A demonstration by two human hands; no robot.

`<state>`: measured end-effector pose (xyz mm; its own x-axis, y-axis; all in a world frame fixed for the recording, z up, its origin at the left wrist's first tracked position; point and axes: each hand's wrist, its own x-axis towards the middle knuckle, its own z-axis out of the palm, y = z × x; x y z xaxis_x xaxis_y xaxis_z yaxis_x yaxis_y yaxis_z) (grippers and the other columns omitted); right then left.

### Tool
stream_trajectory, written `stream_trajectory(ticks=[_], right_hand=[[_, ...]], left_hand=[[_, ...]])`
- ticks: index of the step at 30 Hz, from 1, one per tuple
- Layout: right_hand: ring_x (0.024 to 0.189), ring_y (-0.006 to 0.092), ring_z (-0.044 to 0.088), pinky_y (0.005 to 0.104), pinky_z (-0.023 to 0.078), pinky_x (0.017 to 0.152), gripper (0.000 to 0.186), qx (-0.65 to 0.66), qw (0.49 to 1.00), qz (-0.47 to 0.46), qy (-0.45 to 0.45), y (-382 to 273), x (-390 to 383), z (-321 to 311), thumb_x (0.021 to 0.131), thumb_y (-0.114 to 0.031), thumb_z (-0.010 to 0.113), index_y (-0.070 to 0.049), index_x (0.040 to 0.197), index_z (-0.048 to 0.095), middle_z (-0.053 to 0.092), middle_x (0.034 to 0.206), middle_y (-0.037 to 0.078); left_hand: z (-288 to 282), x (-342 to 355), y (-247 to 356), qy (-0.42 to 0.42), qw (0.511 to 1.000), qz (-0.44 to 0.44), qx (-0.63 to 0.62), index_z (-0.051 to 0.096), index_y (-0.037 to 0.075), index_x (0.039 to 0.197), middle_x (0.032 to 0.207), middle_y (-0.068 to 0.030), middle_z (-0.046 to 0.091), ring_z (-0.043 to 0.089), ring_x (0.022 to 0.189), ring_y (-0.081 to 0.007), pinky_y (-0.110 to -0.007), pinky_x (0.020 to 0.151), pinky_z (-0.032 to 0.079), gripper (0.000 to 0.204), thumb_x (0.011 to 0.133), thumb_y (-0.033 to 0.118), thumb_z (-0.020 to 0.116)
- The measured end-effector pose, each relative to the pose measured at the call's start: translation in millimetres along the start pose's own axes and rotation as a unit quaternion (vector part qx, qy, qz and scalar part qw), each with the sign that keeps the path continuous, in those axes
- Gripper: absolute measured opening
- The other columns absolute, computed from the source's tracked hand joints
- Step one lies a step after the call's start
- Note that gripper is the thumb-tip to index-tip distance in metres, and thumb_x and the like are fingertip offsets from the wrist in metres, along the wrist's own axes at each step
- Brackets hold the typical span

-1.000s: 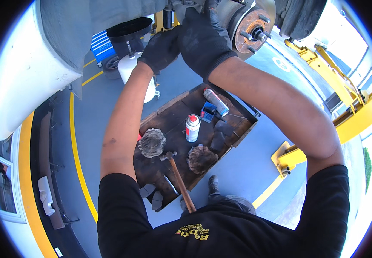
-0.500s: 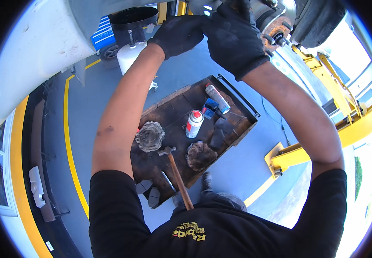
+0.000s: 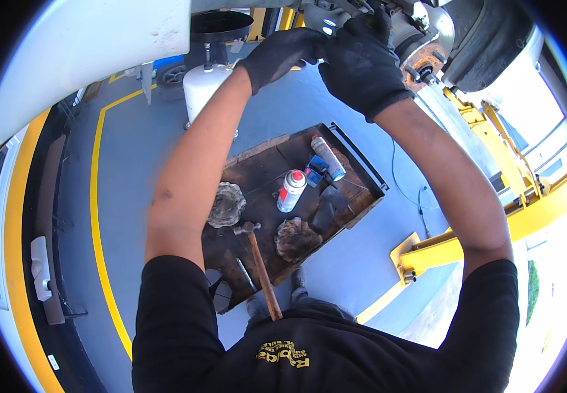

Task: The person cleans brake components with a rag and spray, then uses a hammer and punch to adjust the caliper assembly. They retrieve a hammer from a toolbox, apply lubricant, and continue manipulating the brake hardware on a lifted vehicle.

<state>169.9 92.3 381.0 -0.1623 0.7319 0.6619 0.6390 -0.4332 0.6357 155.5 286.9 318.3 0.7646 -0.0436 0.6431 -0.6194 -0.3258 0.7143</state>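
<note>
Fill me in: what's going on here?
The person's black-gloved left hand and right hand are raised close together at a vehicle, near its exposed rusty wheel hub. What they hold or touch there is hidden. Below, a dark-topped work table carries a hammer, an upright spray can and another spray can on its side.

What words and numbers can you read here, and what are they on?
Shirt: yellow lettering on the chest, upside down in this view; I won't copy it out.
Near can: print too small to read.
Far can: print too small to read.
I can't make out any other words or numbers.
</note>
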Motion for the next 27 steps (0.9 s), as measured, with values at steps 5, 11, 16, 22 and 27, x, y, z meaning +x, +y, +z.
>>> stream_trajectory(ticks=[5, 11, 16, 22, 27], right_hand=[[0.117, 0.025, 0.062, 0.0588, 0.037, 0.107, 0.029, -0.094, 0.983, -0.026, -0.154, -5.4, 12.7, -25.4, 0.085, -0.028, 0.071, -0.016, 0.111, 0.074, 0.071, 0.106, 0.006], [0.096, 0.0331, 0.069, 0.0655, 0.028, 0.115, 0.024, -0.112, 0.959, 0.013, -0.258, -17.3, 39.9, 7.8, 0.09, -0.029, 0.058, -0.021, 0.086, 0.081, 0.077, 0.088, 0.004], [0.092, 0.0317, 0.07, 0.0621, 0.036, 0.106, 0.024, -0.127, 0.944, -0.003, -0.305, -23.5, 43.6, 13.6, 0.089, -0.032, 0.061, -0.02, 0.089, 0.082, 0.077, 0.09, 0.008], [0.124, 0.0232, 0.06, 0.05, 0.038, 0.106, 0.031, -0.139, 0.898, 0.051, -0.414, -30.0, 55.2, -14.6, 0.091, -0.028, 0.062, -0.021, 0.118, 0.074, 0.071, 0.115, 0.007], [0.126, 0.0214, 0.055, 0.0449, 0.039, 0.103, 0.033, -0.088, 0.927, 0.105, -0.35, -29.8, 47.7, -18.6, 0.09, -0.03, 0.064, -0.019, 0.12, 0.074, 0.067, 0.125, 0.008]], left_hand=[[34.7, -27.7, -15.2, 0.133, 0.961, -0.037, -0.239, 0.066, 0.001, 0.129, 0.115, -0.0095, 0.073, 0.072, 0.105, -0.0201, -0.033, 0.091, 0.058, 0.038, 0.106, 0.027, 0.052], [77.9, -1.4, -30.7, 0.267, 0.852, 0.017, -0.45, 0.067, 0.01, 0.106, 0.099, -0.0043, 0.066, 0.061, 0.083, -0.0162, -0.032, 0.073, 0.049, 0.02, 0.105, 0.025, 0.053], [88.2, 12.1, -49.0, 0.22, 0.807, 0.037, -0.547, 0.064, 0.011, 0.125, 0.12, -0.006, 0.069, 0.065, 0.111, -0.0202, -0.037, 0.093, 0.054, 0.031, 0.106, 0.031, 0.052], [78.7, 11.8, -61.3, 0.056, 0.815, 0.154, -0.556, 0.052, 0.009, 0.145, 0.141, -0.0121, 0.061, 0.059, 0.13, -0.0276, -0.042, 0.113, 0.045, 0.043, 0.107, 0.029, 0.049], [82.1, 4.9, -52.7, 0.243, 0.945, 0.218, 0.029, 0.049, 0.007, 0.147, 0.145, -0.0147, 0.059, 0.054, 0.136, -0.0285, -0.04, 0.119, 0.038, 0.051, 0.103, 0.029, 0.058]])
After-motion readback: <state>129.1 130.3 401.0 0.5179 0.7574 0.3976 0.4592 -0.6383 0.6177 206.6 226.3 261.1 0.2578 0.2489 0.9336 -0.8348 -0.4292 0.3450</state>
